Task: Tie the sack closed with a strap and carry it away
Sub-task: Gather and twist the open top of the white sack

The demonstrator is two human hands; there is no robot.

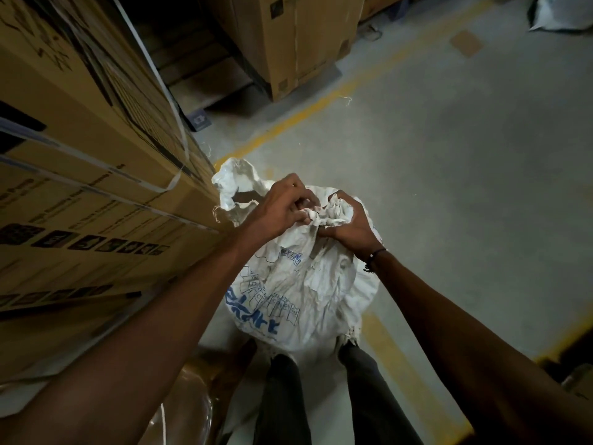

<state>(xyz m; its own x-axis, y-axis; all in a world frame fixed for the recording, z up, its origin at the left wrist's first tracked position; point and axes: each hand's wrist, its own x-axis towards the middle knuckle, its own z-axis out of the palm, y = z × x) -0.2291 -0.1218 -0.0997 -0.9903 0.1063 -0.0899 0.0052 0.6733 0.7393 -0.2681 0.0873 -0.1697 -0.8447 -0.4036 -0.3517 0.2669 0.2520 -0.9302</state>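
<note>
**Both hands bunched on the sack's neck**

We look straight down at a white woven sack point(301, 284) standing on the grey concrete floor point(449, 187), centre of the frame, its body spreading below the hands toward the bottom edge. Blue print shows on its lower left face.

Left hand point(282, 207): fingers curled, pinching gathered fabric at the sack's top, just left of centre. Right hand point(346, 223): fingers wrapped round a crumpled wad of the same fabric, touching the left hand's fingertips. The gathered neck sits directly between and inside the two grips; the sack's bulk hangs under them.

A loose flap of the sack mouth point(234, 184) sticks out up and left of the left hand, ungathered, with a dark opening visible below it. Frayed threads trail off its left rim.

We cannot make out a strap in either hand. A thin dark band point(375, 253) circles the right wrist.

Left side of the frame: stacked cardboard cartons point(80, 155) bound with pale strapping, close beside the sack. Upper centre: another tall carton point(305, 43). A yellow floor line point(305, 114) runs diagonally behind the sack. Dark trouser legs point(282, 396) show at the bottom centre, against the sack's base.
</note>
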